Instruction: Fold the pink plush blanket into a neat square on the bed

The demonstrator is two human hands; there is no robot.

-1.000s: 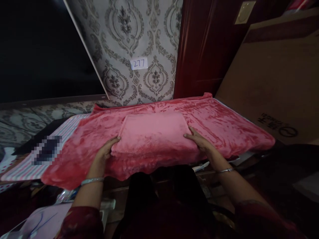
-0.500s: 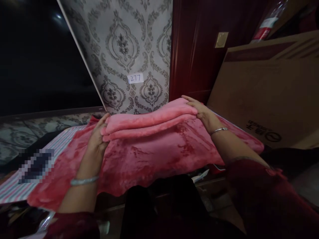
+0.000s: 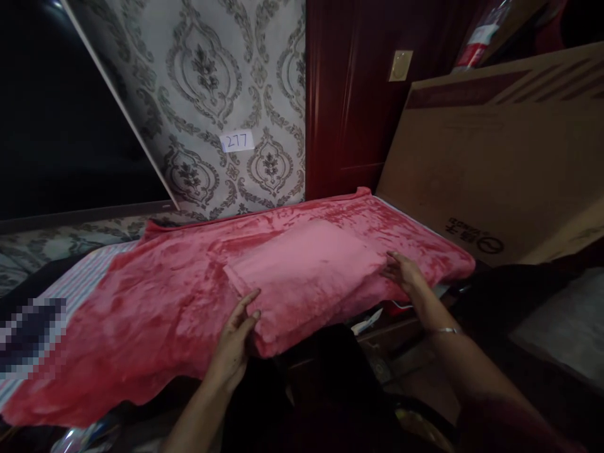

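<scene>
A folded pink fleece blanket point(image 3: 311, 264) lies flat over a larger reddish-pink plush cover point(image 3: 155, 302), its near corner reaching over the front edge. My left hand point(image 3: 238, 330) is at its near left side, index finger and thumb spread apart and touching the edge. At the opposite side, my right hand point(image 3: 401, 270) rests its stretched fingers against the right edge. Neither hand is wrapped round the cloth; some fingertips are hidden by the folds.
Striped fabric point(image 3: 89, 277) shows under the cover at left, below a dark screen point(image 3: 80, 126). A big cardboard box point(image 3: 472, 170) stands at right, with a plastic bottle point(image 3: 481, 38) behind its top edge. A paper label point(image 3: 237, 141) is on the patterned wall.
The folded blanket, held up between both hands before, now lies on the plush cover. My hands have come down and nearer to me, and their grip has loosened. The view has shifted slightly.
</scene>
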